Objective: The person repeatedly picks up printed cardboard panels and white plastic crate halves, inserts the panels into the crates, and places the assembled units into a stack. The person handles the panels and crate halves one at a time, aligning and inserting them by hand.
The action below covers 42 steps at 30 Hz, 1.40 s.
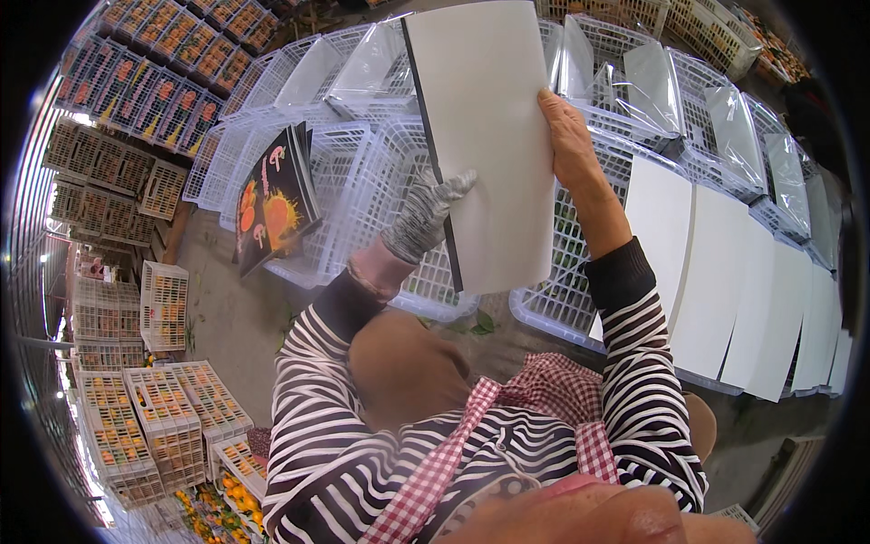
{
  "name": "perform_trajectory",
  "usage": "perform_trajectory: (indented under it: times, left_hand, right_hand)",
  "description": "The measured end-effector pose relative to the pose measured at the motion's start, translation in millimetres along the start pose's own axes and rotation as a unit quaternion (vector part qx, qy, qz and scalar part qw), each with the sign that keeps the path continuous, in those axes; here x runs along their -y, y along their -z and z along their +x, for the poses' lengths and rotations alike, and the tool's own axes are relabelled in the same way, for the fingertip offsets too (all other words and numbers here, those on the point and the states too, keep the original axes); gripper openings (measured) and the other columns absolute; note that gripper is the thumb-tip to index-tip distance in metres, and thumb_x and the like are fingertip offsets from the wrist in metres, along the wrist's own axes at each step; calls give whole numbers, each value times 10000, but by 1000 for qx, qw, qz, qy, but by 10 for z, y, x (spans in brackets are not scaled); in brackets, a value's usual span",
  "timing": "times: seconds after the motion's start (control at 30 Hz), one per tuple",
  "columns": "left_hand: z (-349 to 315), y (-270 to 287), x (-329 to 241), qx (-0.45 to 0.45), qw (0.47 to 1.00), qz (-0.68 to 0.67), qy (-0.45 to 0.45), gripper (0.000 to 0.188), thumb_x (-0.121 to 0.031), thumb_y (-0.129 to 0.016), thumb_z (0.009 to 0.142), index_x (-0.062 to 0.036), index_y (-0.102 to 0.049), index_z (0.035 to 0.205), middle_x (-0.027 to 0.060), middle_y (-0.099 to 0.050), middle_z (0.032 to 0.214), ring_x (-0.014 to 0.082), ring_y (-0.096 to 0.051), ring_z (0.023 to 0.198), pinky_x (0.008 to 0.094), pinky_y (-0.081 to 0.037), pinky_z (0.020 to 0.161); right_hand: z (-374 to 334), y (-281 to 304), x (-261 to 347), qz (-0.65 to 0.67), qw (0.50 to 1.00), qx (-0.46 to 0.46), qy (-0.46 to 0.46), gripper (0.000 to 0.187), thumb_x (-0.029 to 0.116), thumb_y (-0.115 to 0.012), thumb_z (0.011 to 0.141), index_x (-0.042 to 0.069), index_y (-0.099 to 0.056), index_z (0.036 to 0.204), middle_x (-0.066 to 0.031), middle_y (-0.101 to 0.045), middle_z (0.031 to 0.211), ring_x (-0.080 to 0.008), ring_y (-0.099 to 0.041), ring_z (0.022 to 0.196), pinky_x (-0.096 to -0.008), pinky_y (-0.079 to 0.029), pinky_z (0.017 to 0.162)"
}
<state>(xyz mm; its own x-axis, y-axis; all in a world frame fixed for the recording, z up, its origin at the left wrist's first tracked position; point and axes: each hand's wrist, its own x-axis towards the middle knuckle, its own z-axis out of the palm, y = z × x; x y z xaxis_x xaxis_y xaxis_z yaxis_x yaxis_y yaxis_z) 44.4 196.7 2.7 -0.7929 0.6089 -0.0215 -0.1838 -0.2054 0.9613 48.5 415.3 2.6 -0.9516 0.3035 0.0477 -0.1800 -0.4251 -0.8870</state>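
Behind white sheet (494,118), half-hidden crate (397,150)

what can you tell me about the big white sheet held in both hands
The white sheet is a large, roughly rectangular, stiff-looking panel, perhaps cardboard, with a plain face and a dark strip along its left edge. It extends lengthwise away from the body over pale plastic crates, its underside hidden. The gloved left hand grips its left edge; the bare right hand holds its right edge.

Fruit crates (165,422) stacked lwr L, orange fruit (240,497) nr btm edge, green leaf (484,323) on flr (222,308).
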Motion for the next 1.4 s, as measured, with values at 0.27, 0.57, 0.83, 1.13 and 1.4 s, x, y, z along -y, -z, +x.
perform_trajectory:
  times: [0.27,0.57,0.83,1.13,1.4]
  left_hand:
    - [25,66,60,20,1000,-2,2,419,-134,-673,844,-64,-507,1222,-2,-592,1032,100,-583,935,284,-493,831]
    - [106,-1,-82,85,996,13,-39,489,-114,-644,859,-15,-458,1300,65,-566,1176,153,-567,1036,330,-483,883]
    - [421,33,-347,13,992,99,-80,347,-225,-583,932,5,-570,1192,42,-637,1087,118,-610,975,303,-516,831]
    - [504,-214,-775,-210,768,473,-378,655,-325,-653,871,0,-358,1358,137,-562,1193,212,-586,1021,310,-495,858]
    - [732,-501,-1440,54,814,528,-236,233,-203,-628,877,-11,-645,1008,74,-649,926,155,-614,868,275,-476,801]
  right_hand:
    - [18,-23,92,-34,997,-26,60,324,298,-524,969,-5,-633,1011,-4,-624,795,-61,-563,651,-202,-479,588]
    - [97,17,270,-25,994,-18,104,252,230,-586,938,2,-647,1027,3,-643,806,-53,-575,651,-192,-489,597]
    - [8,-52,274,41,992,-12,120,274,254,-546,959,5,-652,1004,14,-626,837,-42,-545,684,-195,-451,566]
    - [2,-86,296,-212,955,-78,192,277,257,-544,963,11,-595,848,39,-481,609,-57,-404,587,-240,-379,526]
    - [-295,-538,467,-334,900,0,281,279,218,-592,918,-10,-503,784,-189,-505,630,-270,-416,520,-347,-401,514]
